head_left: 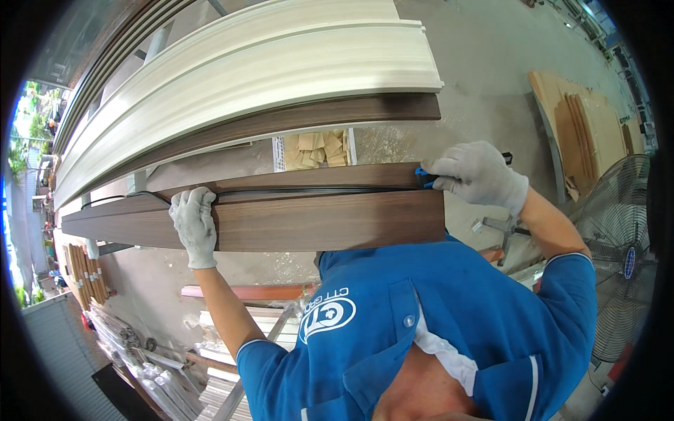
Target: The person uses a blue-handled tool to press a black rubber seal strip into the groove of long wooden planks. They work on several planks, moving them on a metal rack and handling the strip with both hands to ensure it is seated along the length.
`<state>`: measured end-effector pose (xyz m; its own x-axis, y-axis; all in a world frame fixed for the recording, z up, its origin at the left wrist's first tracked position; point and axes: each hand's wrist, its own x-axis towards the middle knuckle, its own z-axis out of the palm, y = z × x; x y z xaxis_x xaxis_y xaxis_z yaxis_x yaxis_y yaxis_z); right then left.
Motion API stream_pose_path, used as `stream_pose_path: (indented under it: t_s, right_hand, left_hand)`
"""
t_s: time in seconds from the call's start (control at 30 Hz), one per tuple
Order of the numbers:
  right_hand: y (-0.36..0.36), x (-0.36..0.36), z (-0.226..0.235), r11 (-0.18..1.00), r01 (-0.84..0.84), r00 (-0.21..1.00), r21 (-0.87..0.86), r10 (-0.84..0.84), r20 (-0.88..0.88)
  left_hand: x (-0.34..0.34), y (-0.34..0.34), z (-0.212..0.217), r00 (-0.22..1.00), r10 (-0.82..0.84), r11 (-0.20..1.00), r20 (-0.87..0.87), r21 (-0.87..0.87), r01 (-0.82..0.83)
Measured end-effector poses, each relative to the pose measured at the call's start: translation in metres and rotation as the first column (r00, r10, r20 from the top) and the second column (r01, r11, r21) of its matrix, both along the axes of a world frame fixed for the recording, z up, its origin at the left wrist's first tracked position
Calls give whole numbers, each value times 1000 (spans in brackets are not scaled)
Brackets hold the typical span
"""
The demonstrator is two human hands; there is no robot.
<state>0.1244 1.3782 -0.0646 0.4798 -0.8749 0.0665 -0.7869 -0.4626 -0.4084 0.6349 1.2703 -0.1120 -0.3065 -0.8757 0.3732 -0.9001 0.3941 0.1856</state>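
Note:
In front of me lies a long dark-brown wood-grain plank with a groove along its length. A thin black strip runs in this groove, and left of my left hand it rises in a loose loop. My left hand, in a grey-white glove, is closed over the strip and rests on the plank. At the plank's right end my gloved right hand grips a blue-and-black hand tool. The tool's blue tip meets the strip's end; its exact kind is hidden by my fingers.
Beyond the plank lie long cream panels and another brown plank. A white crate of small tan pieces stands below, between them. To the right are a large fan and leaning tan boards. Wrapped lengths lie at lower left.

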Motion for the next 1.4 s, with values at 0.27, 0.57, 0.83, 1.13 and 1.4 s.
stream_pose_path:
  t_s: [0.27, 0.57, 0.83, 1.13, 1.4]
  right_hand:
    - [-31, 40, 2, 989, -107, 993, 101, 111, -34]
    - [-88, 133, -7, 941, -314, 943, 123, 324, -71]
    - [-81, 138, -7, 955, -281, 954, 91, 289, -77]
    - [-76, 135, 2, 969, -222, 975, 109, 222, 12]
    - [-115, 214, -10, 950, -308, 951, 45, 309, -26]
  left_hand:
    - [-2, -1, 4, 1000, -24, 999, 17, -24, 24]
    - [-1, 0, 2, 1000, 12, 1000, 5, 1, -12]
    - [2, -1, 7, 1000, -7, 1000, -20, 7, 8]
    - [6, -2, -1, 998, 34, 999, -43, -1, -34]
    - [39, -21, 17, 972, -235, 966, -25, 108, 236]
